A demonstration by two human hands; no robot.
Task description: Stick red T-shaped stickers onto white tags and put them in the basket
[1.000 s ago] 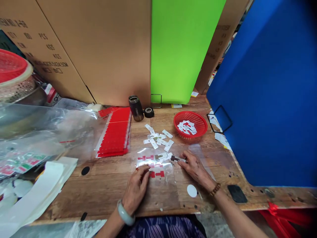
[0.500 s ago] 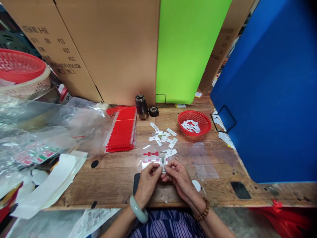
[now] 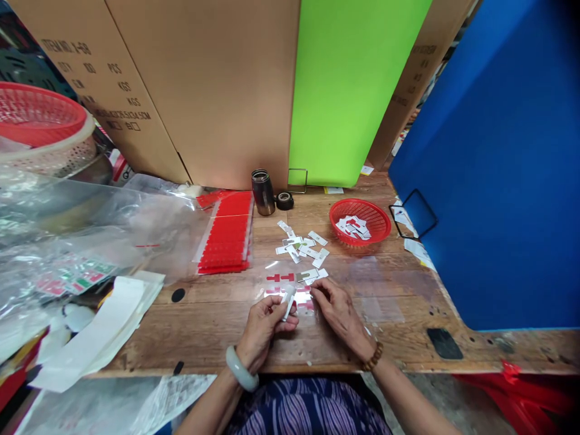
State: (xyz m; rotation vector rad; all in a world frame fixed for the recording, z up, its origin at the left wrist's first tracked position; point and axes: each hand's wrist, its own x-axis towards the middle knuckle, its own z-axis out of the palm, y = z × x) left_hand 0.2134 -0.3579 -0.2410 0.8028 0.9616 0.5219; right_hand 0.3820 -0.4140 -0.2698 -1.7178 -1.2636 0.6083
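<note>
At lower centre the left hand (image 3: 264, 323) pinches a tag (image 3: 287, 301) by its end, so it might slip; the right hand (image 3: 339, 311), fingers loose and empty, could drag the film (image 3: 276, 284).

The worn wooden bench (image 3: 212, 332) fills the lower frame. At its centre lies a clear film (image 3: 294, 279) printed with red T-marks, with scattered white tags (image 3: 301, 244) just above. A red basket (image 3: 333, 217) sits to their right. A dark flask (image 3: 263, 192) and a tape roll (image 3: 284, 200) stand at upper centre. Stacked red sheets (image 3: 226, 238) lie left of centre, with white paper strips (image 3: 97, 329) and clear bags (image 3: 90, 223) at far left. A black pad (image 3: 444, 343) lies lower right.
</note>
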